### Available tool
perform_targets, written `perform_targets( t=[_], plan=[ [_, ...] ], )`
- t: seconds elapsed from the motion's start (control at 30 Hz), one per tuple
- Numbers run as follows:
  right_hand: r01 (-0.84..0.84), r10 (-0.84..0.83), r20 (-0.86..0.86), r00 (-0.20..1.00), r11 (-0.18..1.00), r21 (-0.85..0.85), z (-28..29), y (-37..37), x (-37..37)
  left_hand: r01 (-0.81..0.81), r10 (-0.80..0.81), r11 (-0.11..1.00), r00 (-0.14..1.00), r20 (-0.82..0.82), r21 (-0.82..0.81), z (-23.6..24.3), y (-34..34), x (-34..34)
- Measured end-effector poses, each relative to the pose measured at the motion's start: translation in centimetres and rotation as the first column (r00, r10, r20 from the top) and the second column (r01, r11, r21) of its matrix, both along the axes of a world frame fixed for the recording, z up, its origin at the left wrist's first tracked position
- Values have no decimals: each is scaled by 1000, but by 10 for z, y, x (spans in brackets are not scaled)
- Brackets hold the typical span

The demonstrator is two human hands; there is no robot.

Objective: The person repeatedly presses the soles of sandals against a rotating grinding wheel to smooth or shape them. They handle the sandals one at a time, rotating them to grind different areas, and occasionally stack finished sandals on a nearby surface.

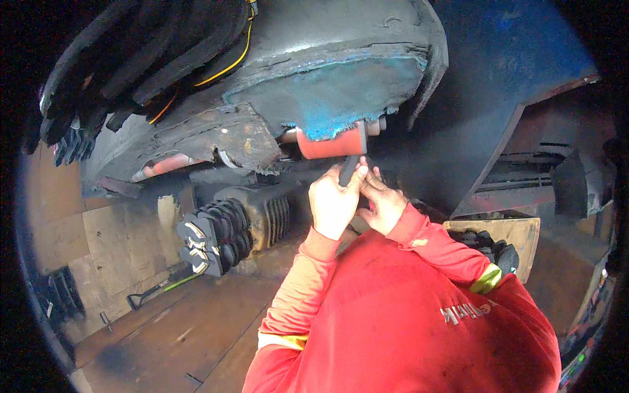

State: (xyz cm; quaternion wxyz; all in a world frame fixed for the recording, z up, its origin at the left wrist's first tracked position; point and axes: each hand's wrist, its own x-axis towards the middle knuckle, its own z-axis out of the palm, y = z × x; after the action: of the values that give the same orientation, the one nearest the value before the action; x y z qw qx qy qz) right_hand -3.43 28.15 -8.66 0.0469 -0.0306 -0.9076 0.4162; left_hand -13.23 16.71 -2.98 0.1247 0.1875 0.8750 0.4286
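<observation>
A dark sole-like piece (pixel 348 171), seen nearly edge-on, is held up against the lower right of a red abrasive roller (pixel 324 147). My left hand (pixel 333 202) grips the piece from the left, thumb upward. Close beside it, my right hand (pixel 386 204) has its fingers bent around the same piece. The piece's lower part is hidden by my hands. Over the roller hangs a ragged blue-grey cloth (pixel 347 88), covering its upper side. Whether the roller is turning I cannot tell.
Several black soles (pixel 164 62) lie on the machine's dusty grey housing (pixel 314 29) at the upper left. Below stand a ribbed motor (pixel 270 213) and stacked black soles (pixel 213 239). A blue panel (pixel 504 65) rises right; a wooden box (pixel 527 239) holds dark pieces.
</observation>
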Motion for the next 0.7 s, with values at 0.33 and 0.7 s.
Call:
perform_targets(
  t=[0.33,0.7],
  plan=[
    [66,-33,-222,974,988,140,-4,-21,13,46,-39,993,997,-66,104,26,-30,21],
    [92,-103,-106,989,990,-109,-21,-20,7,69,-69,998,992,-106,-6,9,-15,7]
  ],
)
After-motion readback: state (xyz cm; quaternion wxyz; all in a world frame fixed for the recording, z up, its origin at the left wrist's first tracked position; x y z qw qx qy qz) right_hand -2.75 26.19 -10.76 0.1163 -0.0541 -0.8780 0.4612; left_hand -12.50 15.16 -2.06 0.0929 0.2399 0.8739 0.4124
